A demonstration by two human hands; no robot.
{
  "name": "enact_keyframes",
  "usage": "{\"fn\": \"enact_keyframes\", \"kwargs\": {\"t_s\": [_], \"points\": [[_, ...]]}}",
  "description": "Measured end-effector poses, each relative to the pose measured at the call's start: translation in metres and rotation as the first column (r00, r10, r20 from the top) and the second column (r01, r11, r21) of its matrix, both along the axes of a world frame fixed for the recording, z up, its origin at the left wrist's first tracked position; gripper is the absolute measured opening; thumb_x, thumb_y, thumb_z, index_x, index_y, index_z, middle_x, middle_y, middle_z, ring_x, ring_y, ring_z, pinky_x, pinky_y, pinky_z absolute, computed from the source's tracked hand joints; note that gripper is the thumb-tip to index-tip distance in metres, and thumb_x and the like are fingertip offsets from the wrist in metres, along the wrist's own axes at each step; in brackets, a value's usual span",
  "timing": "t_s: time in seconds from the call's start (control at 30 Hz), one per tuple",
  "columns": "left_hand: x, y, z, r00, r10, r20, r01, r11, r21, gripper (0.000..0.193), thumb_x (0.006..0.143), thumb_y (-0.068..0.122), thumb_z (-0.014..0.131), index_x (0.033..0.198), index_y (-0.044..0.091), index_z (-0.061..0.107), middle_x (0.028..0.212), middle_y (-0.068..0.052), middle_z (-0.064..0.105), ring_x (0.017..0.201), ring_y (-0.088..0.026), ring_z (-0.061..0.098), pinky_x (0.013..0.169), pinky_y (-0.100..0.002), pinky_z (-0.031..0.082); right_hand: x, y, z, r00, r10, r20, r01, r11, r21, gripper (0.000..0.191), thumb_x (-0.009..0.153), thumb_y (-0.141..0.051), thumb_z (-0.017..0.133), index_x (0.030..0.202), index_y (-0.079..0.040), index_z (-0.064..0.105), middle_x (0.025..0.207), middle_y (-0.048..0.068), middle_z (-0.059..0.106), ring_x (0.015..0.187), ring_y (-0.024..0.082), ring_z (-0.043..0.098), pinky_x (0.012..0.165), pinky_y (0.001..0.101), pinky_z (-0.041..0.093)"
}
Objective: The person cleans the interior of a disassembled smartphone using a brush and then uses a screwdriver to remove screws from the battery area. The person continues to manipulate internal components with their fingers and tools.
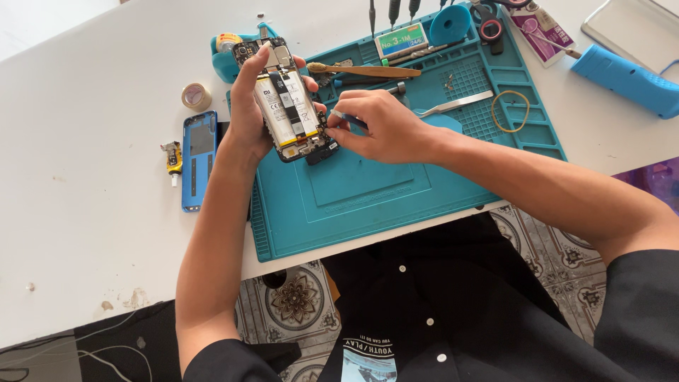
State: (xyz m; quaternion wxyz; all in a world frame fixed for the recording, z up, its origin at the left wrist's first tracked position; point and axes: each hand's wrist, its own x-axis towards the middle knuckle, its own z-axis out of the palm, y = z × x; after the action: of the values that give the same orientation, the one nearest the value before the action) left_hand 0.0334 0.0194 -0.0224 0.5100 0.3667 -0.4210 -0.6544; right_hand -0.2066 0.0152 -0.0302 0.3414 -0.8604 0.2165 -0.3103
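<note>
Fingers of the left hand (247, 117) are wrapped round an opened phone (288, 105), clamped on its edges and holding it tilted up just above the top left corner of the teal mat (368, 191). You can see the battery and boards since the back is off. Right hand (382, 127) has its fingers pinched together on a thin dark tool (351, 120), tip right at the phone's lower right edge, can't really tell what kind of tool it is. On the white bench (92, 177) left of the mat lies a blue back cover (199, 160), with a small yellow tube (172, 160) just beside it and a tape roll (196, 96) a bit further up. On the mat behind the hands: a brush (364, 70), tweezers (453, 105) and a rubber band (511, 111). Blue case-like thing (626, 78) sits at the far right.
</note>
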Motion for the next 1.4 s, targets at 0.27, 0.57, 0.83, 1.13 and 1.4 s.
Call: {"fn": "enact_keyframes", "kwargs": {"t_s": [0.27,0.57,0.83,1.13,1.4], "points": [[-0.001,0.001,0.002,1.0,-0.002,0.019,0.003,0.999,-0.036,0.068,0.094,0.058,0.053,0.127,-0.001,0.056,0.097,-0.019,0.071,0.082,-0.034,0.077,0.07,-0.046,0.068,-0.003,0.0,-0.001,0.997,0.071,0.039,-0.059,0.962,-0.265,0.01,0.093,-0.014,0.079,0.098,-0.005,0.075,0.085,0.006,0.064,0.068,0.018,0.064,0.056,0.0336,0.049],[0.002,0.004,0.003,0.999,-0.036,0.021,0.037,0.995,-0.087,0.067,0.096,0.059,0.051,0.128,0.0,0.056,0.099,-0.019,0.072,0.084,-0.034,0.077,0.07,-0.044,0.068,-0.003,-0.001,-0.003,0.993,0.118,0.013,-0.107,0.942,-0.318,0.018,0.09,-0.021,0.082,0.104,-0.011,0.077,0.086,0.002,0.063,0.069,0.017,0.064,0.056,0.032,0.049],[0.0,0.006,0.003,0.997,-0.08,0.018,0.082,0.99,-0.118,0.061,0.102,0.056,0.047,0.129,0.001,0.056,0.101,-0.019,0.071,0.085,-0.034,0.077,0.07,-0.042,0.067,0.001,0.003,-0.005,0.997,0.081,0.019,-0.069,0.933,-0.353,0.044,0.088,-0.038,0.086,0.118,-0.01,0.07,0.086,0.004,0.064,0.068,0.017,0.067,0.054,0.0302,0.052],[-0.005,0.008,0.003,0.992,-0.091,0.087,0.101,0.989,-0.111,0.058,0.103,0.054,0.048,0.129,0.003,0.054,0.101,-0.017,0.07,0.086,-0.031,0.076,0.069,-0.04,0.066,0.003,0.008,-0.003,0.995,0.094,0.018,-0.081,0.927,-0.365,0.021,0.092,-0.02,0.081,0.103,-0.003,0.075,0.091,0.007,0.068,0.062,0.017,0.066,0.051,0.0303,0.053],[-0.008,0.01,0.006,0.994,-0.086,0.067,0.091,0.992,-0.083,0.059,0.102,0.055,0.05,0.129,0.003,0.054,0.101,-0.017,0.07,0.086,-0.034,0.077,0.072,-0.042,0.067,-0.002,0.006,0.002,0.991,0.081,0.103,-0.062,0.983,-0.173,0.015,0.096,-0.009,0.075,0.107,0.001,0.075,0.091,0.01,0.069,0.072,0.017,0.068,0.059,0.0299,0.054]]}}
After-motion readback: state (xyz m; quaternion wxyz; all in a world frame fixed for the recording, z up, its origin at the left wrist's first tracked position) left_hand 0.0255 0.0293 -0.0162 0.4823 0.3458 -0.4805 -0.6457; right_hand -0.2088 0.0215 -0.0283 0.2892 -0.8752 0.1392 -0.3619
